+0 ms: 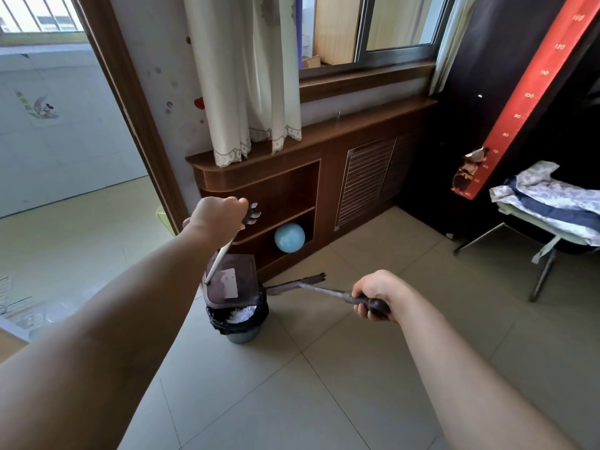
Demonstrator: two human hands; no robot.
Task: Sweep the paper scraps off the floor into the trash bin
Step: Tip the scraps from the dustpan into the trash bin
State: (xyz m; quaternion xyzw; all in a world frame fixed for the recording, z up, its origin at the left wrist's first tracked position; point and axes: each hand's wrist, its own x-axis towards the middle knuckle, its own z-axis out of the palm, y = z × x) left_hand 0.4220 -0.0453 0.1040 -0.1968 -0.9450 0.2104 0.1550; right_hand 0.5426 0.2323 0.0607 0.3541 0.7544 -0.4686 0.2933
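- Head view, hands: the left hand (217, 219) is raised at mid-frame, fingers clenched round the top of the dustpan's pale handle (220, 258). The right hand (376, 293), nearer and to the right, grasps the dark grip of the broom (321, 287), whose bristle end lies just beside the bin.
- Task's things: the dustpan (232, 280) tilts over the trash bin (242, 334). White paper scraps (243, 313) lie inside its black liner.
- Surroundings: a wooden cabinet (328, 177) stands just beyond the bin, with a blue ball (289, 237) on its lower shelf. A chair (548, 264) carrying folded cloth stands far right.
- Open room: tiled floor (324, 384) spreads near and right, and a doorway opens at the left.
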